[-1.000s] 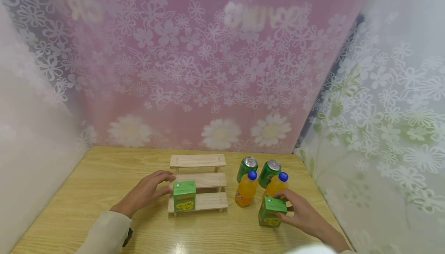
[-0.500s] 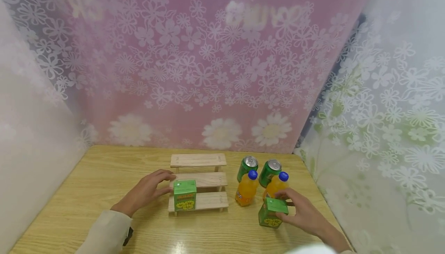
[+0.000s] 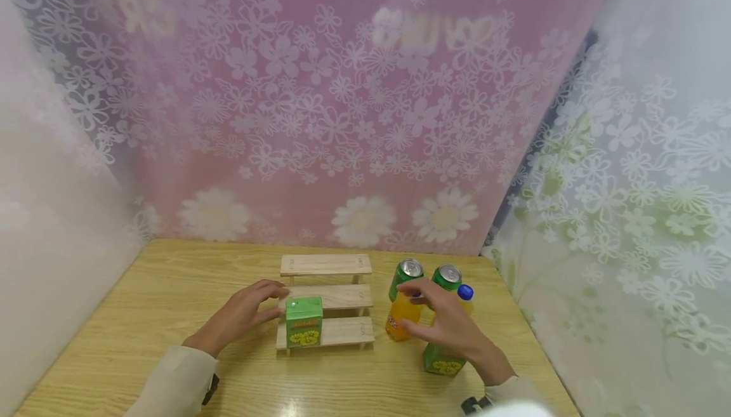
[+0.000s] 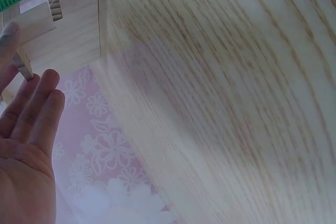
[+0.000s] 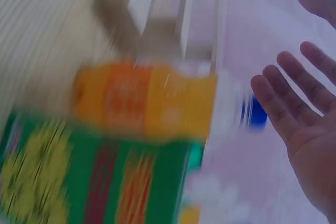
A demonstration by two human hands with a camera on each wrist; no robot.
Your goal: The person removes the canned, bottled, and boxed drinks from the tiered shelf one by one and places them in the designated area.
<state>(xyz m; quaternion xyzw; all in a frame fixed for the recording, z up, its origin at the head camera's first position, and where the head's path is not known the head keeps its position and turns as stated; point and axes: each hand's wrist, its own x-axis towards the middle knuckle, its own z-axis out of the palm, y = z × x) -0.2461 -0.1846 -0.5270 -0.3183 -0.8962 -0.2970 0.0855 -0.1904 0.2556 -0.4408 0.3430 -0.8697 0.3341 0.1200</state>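
My left hand (image 3: 242, 315) stays at the left side of a stepped wooden rack (image 3: 348, 330); in the left wrist view its fingers extend and the fingertips meet a wooden edge of the rack. A green drink carton (image 3: 304, 322) stands upright on the lowest step, beside that hand. My right hand (image 3: 448, 322), empty with fingers spread, is over the drinks at the right. Under it is a second green carton (image 3: 444, 364), partly hidden. An orange soda bottle (image 3: 401, 322) with a blue cap (image 5: 257, 113) stands near its fingertips.
Another orange soda bottle (image 3: 466, 295) is mostly covered by the right hand. Behind stand two green cans, the left can (image 3: 407, 275) and the right can (image 3: 447, 277). A flowered pink curtain (image 3: 365, 150) hangs behind the wooden table (image 3: 228, 385).
My right hand has let go of the carton on the table and moved left and up toward the nearer-left orange bottle. The left hand and the carton on the rack are unchanged.
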